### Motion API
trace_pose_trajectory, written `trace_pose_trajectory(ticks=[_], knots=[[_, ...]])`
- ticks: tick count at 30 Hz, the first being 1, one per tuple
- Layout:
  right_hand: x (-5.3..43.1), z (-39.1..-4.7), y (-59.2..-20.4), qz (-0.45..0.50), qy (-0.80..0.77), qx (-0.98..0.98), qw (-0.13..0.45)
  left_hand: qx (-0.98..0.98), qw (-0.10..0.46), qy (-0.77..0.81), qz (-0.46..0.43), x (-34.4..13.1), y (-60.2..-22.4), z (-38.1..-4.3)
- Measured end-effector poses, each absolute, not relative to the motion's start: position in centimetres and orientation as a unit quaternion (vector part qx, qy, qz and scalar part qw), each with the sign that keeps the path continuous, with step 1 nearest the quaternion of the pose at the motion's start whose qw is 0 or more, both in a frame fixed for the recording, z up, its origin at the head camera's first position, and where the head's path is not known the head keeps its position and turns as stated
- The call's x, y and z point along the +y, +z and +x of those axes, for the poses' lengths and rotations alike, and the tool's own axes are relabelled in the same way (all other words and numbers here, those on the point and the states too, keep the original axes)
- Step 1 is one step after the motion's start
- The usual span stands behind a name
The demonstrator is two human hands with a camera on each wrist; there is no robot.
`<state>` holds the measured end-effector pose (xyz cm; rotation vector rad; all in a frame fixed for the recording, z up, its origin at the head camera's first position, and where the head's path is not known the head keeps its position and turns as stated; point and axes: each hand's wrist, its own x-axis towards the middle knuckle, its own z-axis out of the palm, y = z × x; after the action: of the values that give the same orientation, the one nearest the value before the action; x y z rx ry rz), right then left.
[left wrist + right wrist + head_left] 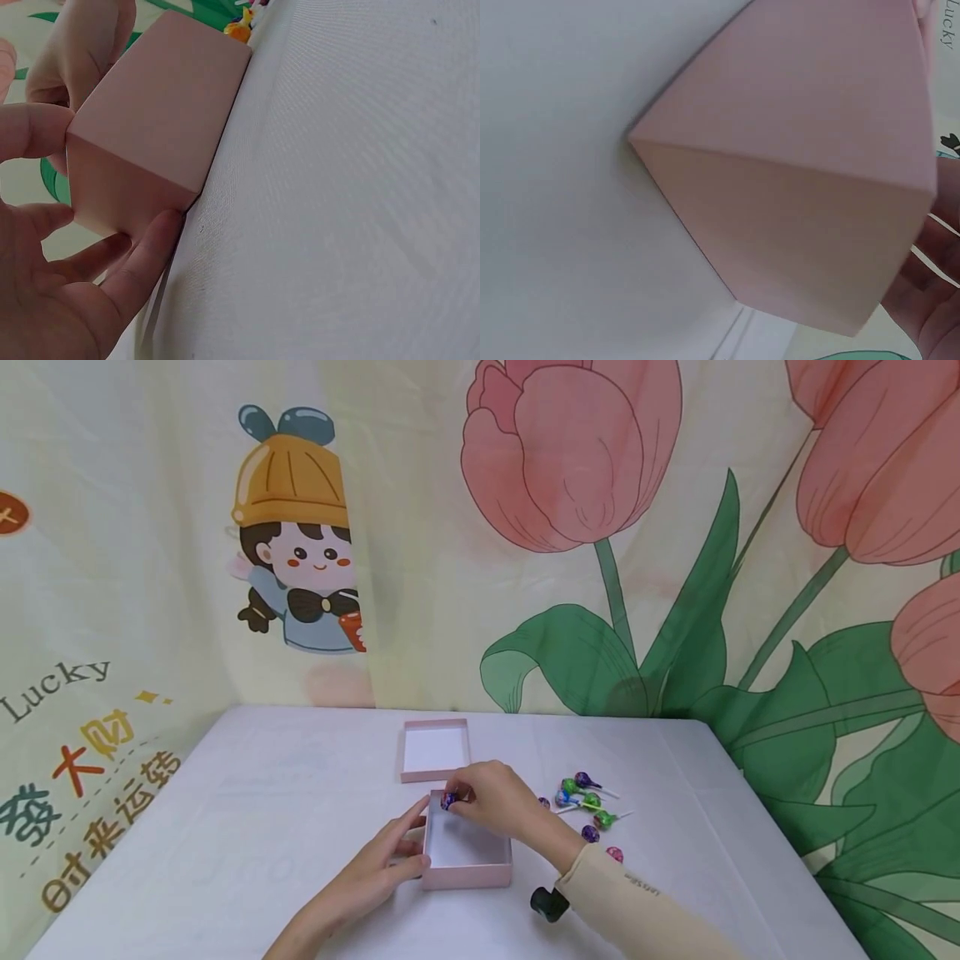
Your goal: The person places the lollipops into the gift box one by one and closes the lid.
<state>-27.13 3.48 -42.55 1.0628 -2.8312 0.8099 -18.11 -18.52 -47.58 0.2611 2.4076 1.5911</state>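
A pink open-topped box (pixel 467 877) with a pale inside stands on the table in front of me. My left hand (pixel 382 860) rests against its left side, index finger stretched along the upper edge and thumb at the near corner. In the left wrist view, several fingertips touch the box wall (pixel 150 112). Above the box's far left part, my right hand (pixel 491 797) pinches a purple-wrapped lollipop (pixel 447 800). Its stick is hidden by the fingers. The right wrist view shows mostly the outer walls of the box (pixel 795 97).
Behind the box lies a shallow pink lid (pixel 403 752), its white inside facing up. To the right are several loose lollipops, among them a green one (pixel 603 819), a purple one (pixel 590 833) and a pink one (pixel 614 854). A black object (pixel 550 904) is by the right wrist.
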Motion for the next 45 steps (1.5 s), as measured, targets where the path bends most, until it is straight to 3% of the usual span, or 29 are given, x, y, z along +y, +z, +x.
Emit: trace_pose_trajectory(ticks=[23,45], knots=[[2.3,-25.8,-44.4,0.323,0.225,-0.916,0.08,0.827,0.122,0.539,0.1,-18.8,-47.5,-18.0],[1.3,-25.7,-45.7,0.293,0.19,-0.933,0.088,0.814,0.129,0.554,0.116,-19.0,-47.7,-18.2]])
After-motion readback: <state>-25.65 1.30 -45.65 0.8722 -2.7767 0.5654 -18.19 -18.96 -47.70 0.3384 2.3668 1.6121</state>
